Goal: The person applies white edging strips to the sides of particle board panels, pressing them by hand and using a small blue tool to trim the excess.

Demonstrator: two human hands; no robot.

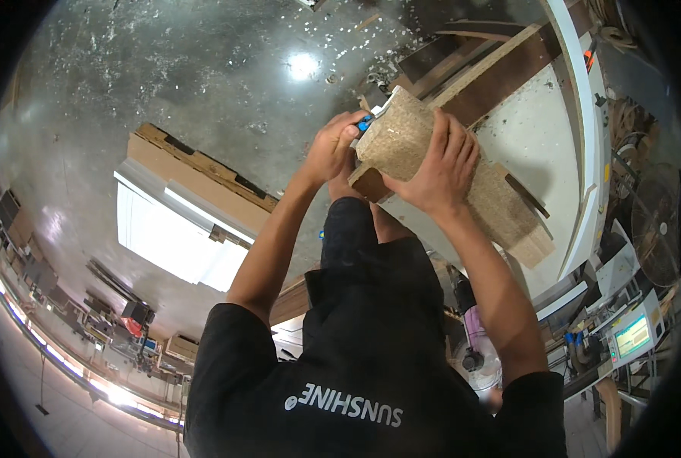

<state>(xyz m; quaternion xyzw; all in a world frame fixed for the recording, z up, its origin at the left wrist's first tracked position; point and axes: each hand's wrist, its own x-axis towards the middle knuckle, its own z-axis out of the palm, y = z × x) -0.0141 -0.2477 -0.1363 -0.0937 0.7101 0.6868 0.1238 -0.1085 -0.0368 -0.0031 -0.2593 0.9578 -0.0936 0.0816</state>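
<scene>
A short piece of particleboard point(401, 137) stands tilted in front of me, with a thin white strip point(387, 100) along its far left edge. My left hand point(331, 149) is closed around a small blue-handled tool point(364, 123), held against that edge. What kind of tool it is cannot be made out, as my fingers cover most of it. My right hand point(446, 169) grips the particleboard from above, thumb toward me and fingers over its right side. Beneath, a brown-faced board end point(369, 185) sticks out, and more particleboard point(508, 210) extends to the right.
A white worktop point(524, 145) with a curved pale edge lies to the right, a long brown board point(501, 72) across it. Stacked white panels and cardboard point(172, 229) lie on the floor at left. At lower right are a machine's control screen point(634, 336) and a fan point(661, 229).
</scene>
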